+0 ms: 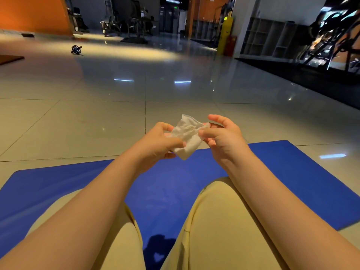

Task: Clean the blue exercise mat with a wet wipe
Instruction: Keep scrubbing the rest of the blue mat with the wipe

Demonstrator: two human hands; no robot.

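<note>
The wipe (186, 140) is pinched at its lower left between the thumb and fingers of the left hand (158, 142), and its right edge is gripped by the thumb and forefinger of the right hand (224, 140), whose other fingers are loosely curled. The wipe is held in the air at the centre of the frame, over the far edge of the mat (171, 184). It is white and crumpled, spread loosely at the top and folded thicker at its lower corner.

The mat is plain blue and smooth, with a dull sheen at lower left. It is sat upon, and beige-clad legs (210, 221) cover much of its lower middle. Its far edge is seen slanting from middle left up to a corner at middle right. Its right edge runs down to the frame's right border, and its left part is cut off by the frame.

Beyond the far edge, a wide stretch of glossy tiled floor (97, 117) is seen. A small wheel (76, 49) lies well apart at upper left, and a yellow post (226, 34) and shelves (268, 38) stand at upper right. A green sign (176, 7) at top centre is too small to be read.
</note>
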